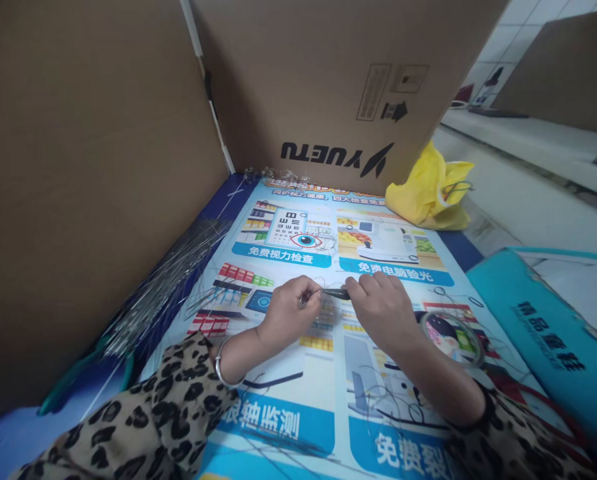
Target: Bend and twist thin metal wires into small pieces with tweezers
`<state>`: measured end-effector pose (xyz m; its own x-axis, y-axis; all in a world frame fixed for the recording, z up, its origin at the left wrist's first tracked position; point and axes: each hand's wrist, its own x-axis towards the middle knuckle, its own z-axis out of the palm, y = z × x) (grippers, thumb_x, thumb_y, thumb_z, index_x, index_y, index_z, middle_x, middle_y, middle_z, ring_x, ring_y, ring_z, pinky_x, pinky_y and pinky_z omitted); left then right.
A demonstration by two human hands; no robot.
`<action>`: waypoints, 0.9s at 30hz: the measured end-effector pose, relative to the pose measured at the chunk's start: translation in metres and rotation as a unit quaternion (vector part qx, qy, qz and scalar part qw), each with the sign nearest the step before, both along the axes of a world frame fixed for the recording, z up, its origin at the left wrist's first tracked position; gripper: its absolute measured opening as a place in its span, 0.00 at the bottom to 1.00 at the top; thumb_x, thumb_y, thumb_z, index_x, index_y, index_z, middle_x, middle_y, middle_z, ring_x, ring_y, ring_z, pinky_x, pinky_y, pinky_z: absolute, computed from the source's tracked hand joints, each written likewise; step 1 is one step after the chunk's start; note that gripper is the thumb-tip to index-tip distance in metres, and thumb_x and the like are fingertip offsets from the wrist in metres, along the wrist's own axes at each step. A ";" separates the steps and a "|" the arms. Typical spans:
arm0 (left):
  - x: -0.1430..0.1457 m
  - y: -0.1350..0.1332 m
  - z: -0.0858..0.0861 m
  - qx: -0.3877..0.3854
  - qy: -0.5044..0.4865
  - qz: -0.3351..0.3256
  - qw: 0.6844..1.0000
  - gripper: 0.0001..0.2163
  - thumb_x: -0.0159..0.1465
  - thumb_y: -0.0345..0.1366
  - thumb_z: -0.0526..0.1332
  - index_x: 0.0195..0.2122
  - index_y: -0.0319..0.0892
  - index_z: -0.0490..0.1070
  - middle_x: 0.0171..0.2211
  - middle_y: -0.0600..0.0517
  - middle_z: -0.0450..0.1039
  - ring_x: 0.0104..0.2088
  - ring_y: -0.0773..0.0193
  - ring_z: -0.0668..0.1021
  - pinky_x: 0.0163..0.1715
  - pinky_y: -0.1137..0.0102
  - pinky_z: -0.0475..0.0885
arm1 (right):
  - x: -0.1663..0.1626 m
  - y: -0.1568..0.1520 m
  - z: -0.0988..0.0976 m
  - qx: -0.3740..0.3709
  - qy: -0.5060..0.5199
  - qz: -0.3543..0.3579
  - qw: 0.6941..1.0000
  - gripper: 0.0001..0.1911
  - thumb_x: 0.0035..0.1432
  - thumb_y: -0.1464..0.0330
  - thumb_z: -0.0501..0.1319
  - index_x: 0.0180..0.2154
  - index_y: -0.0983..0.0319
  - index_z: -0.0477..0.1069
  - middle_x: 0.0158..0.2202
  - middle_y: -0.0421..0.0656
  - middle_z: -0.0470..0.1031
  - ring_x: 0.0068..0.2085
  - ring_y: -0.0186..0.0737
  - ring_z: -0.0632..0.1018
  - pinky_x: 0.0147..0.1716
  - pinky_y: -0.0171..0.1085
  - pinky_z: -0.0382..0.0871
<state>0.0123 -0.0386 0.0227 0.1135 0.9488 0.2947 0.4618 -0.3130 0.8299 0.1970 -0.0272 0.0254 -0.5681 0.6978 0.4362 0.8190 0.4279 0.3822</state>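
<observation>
Both hands meet over a printed poster (298, 413) that covers the table. My left hand (288, 313) is closed in a pinch on a thin metal wire. My right hand (386, 310) is closed on a small dark tool (336, 292) whose tip points left at the wire. A silver bangle sits on my left wrist. Leopard-print sleeves cover both forearms.
A bundle of thin metal wires (168, 287) lies along the left cardboard wall (78, 200). A cardboard box (328, 87) stands behind the poster, a yellow plastic bag (428, 193) to its right. A roll of clear tape (451, 337) and loose wire loops lie right of my hands. A teal bag (548, 327) is at far right.
</observation>
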 end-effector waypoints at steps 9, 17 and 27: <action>0.001 0.001 -0.003 -0.008 -0.003 0.001 1.000 0.04 0.55 0.29 0.54 0.26 0.40 0.67 0.25 0.54 0.70 0.27 0.69 0.71 0.29 0.74 0.66 | 0.001 0.004 -0.009 -0.004 0.032 0.021 0.999 0.07 0.55 0.74 0.53 0.33 0.63 0.69 0.25 0.43 0.66 0.31 0.40 0.61 0.32 0.39 0.48; -0.001 0.002 -0.003 -0.004 0.012 -0.019 1.000 0.04 0.56 0.29 0.54 0.27 0.40 0.67 0.26 0.54 0.71 0.29 0.69 0.72 0.31 0.74 0.66 | 0.001 0.002 -0.009 -0.064 0.050 0.009 0.997 0.07 0.54 0.74 0.53 0.32 0.62 0.70 0.24 0.42 0.69 0.30 0.38 0.66 0.31 0.38 0.51; 0.000 0.002 -0.001 0.007 0.007 -0.026 1.000 0.05 0.56 0.29 0.54 0.28 0.40 0.68 0.26 0.54 0.71 0.29 0.69 0.72 0.32 0.74 0.66 | 0.002 0.007 -0.015 -0.297 0.188 0.012 0.936 0.09 0.58 0.68 0.51 0.35 0.60 0.69 0.32 0.41 0.74 0.36 0.35 0.72 0.33 0.32 0.59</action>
<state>0.0123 -0.0371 0.0213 0.1674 0.9372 0.3059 0.4557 -0.3487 0.8190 0.1985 -0.0206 0.0105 -0.4713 0.8696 0.1470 0.8352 0.4936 -0.2423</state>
